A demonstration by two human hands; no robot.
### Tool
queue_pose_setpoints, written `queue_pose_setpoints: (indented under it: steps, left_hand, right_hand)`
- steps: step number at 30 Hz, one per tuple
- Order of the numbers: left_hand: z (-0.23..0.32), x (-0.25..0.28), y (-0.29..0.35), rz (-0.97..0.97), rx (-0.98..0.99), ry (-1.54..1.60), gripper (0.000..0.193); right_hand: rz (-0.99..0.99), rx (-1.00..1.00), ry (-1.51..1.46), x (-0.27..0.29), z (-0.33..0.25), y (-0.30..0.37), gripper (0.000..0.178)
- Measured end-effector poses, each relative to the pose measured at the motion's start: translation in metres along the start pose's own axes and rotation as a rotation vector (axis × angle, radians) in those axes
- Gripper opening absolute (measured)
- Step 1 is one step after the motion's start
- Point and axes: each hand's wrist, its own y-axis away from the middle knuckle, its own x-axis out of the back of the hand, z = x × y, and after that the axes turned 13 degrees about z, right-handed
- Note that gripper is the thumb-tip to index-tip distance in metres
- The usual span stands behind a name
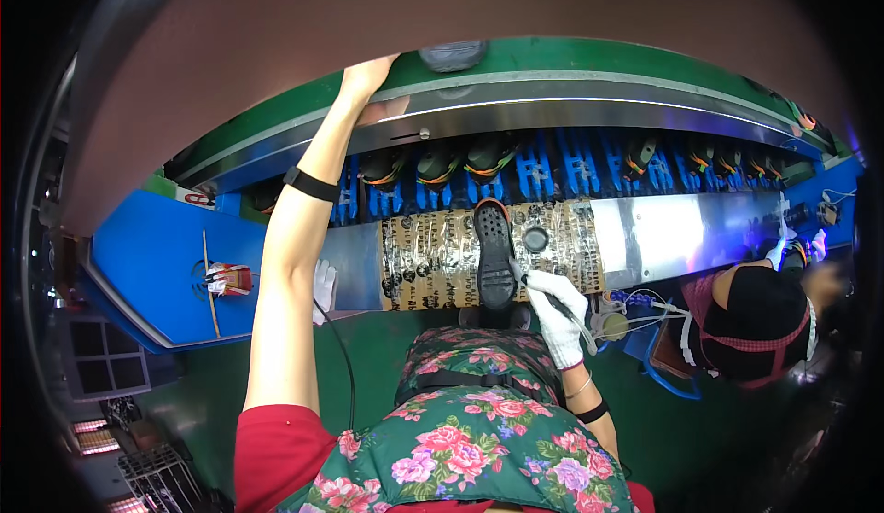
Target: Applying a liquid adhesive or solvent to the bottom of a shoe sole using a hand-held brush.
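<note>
A dark shoe sole (497, 255) with an orange rim at its far end lies on the tape-covered brown surface (428, 260) in front of me. My right hand (557, 312), in a white glove, is beside the sole's near end, its fingers closed around a slim brush-like tool whose tip is at the sole's edge. A small round dark dish (535, 239) sits just right of the sole. My bare left hand (368, 75) reaches far forward to the green belt (543, 55), its fingers hidden by the brown overhang. Right of it, a grey sole-like piece (451, 55) rests on the belt.
Blue racks (578, 165) carrying several dark shoes (437, 165) run under the metal ledge (552, 95). A white glove (324, 290) lies left of the brown surface. On the blue panel are a stick (211, 283) and a small red-and-white bundle (230, 279). A co-worker (760, 315) is at the right.
</note>
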Motion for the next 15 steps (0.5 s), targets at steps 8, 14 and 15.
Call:
queue_pose_setpoints:
  steps: [8,14,15]
  left_hand:
    - [0.014,0.098,0.083,0.128,0.276,0.910,0.029]
    - [-0.037,0.211,0.164,0.646,0.000,0.462,0.034]
    - [-0.025,0.224,0.172,0.695,0.091,0.562,0.036]
  right_hand:
    - [0.223,-0.752,-0.813,0.007,0.000,-0.007,0.026]
    - [0.176,-0.813,-0.908,-0.002,-0.021,-0.019,0.028]
    - [0.150,-0.800,-0.933,-0.003,-0.029,-0.024,0.029]
